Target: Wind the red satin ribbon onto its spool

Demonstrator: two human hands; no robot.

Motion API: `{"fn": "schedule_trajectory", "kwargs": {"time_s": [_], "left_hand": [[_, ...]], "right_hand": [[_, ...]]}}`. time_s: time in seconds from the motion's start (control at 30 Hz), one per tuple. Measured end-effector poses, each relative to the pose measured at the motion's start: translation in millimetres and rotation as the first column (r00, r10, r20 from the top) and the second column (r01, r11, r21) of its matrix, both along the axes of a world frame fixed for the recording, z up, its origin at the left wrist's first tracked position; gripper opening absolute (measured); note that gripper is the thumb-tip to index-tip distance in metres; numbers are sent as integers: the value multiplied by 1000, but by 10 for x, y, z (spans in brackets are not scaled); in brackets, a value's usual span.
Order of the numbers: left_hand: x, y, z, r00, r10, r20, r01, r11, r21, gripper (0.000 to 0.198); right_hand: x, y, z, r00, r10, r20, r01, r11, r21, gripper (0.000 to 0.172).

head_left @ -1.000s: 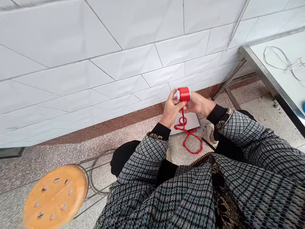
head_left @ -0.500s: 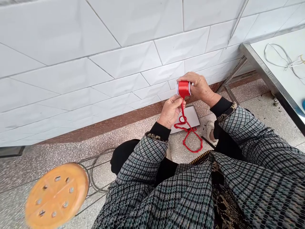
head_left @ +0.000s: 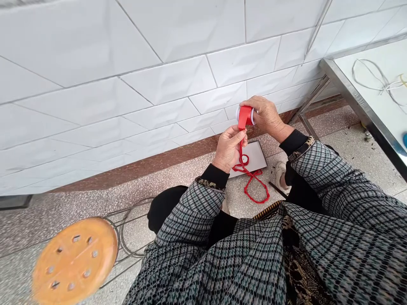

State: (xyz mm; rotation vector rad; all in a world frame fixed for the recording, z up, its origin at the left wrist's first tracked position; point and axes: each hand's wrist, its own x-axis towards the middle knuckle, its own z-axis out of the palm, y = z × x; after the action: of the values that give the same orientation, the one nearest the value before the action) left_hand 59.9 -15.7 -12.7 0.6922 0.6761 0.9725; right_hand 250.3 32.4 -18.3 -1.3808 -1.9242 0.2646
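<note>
My right hand [head_left: 266, 116] grips a white-rimmed spool [head_left: 253, 117] of red ribbon by its ends, fingers over the top. Just below and to the left, my left hand [head_left: 229, 146] pinches the red ribbon [head_left: 242, 123] where it comes off the spool. Under that pinch the ribbon hangs narrow and bunched. Its lower length falls in loose loops, one large loop in front of the speckled floor. Behind the loops a flat white rectangular board or box with a dark edge [head_left: 257, 153] lies on the floor.
A round orange stool seat with holes [head_left: 74, 260] and its wire legs are at lower left. White wall tiles [head_left: 190, 84] rise in front. To the right stands a metal-edged table [head_left: 346, 91] with a white cable [head_left: 383, 80] on it. A shoe [head_left: 280, 176] shows below.
A wider, flatter stretch of ribbon now comes off the spool towards my left hand. The spool has turned and shifted slightly right. Both hands keep their holds.
</note>
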Motion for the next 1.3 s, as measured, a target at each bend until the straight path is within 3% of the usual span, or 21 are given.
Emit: {"fn": "schedule_trajectory", "kwargs": {"time_s": [0.13,0.27,0.5,0.83,1.03,1.3], "left_hand": [[29,9,-50,992,125,-18,-125,992,27,31],[61,-3,-77,980,186,67,-189,980,54,40],[74,-42,-54,953,251,168,-243,968,-68,38],[25,-77,1,983,108,147,-93,990,-108,23],[7,-82,-14,982,105,158,-87,990,-115,19],[4,-113,-8,967,62,249,-36,994,-108,32]], "right_hand": [[-2,3,-11,999,-15,-30,15,1000,8,50],[-27,5,-40,998,4,-67,-3,1000,27,51],[-70,-1,-66,994,32,-109,-31,999,13,49],[-104,-67,-32,992,0,-123,2,1000,13,48],[-133,-71,-60,994,-62,-86,66,997,44,48],[-127,-69,-60,995,-102,19,101,993,56,46]]}}
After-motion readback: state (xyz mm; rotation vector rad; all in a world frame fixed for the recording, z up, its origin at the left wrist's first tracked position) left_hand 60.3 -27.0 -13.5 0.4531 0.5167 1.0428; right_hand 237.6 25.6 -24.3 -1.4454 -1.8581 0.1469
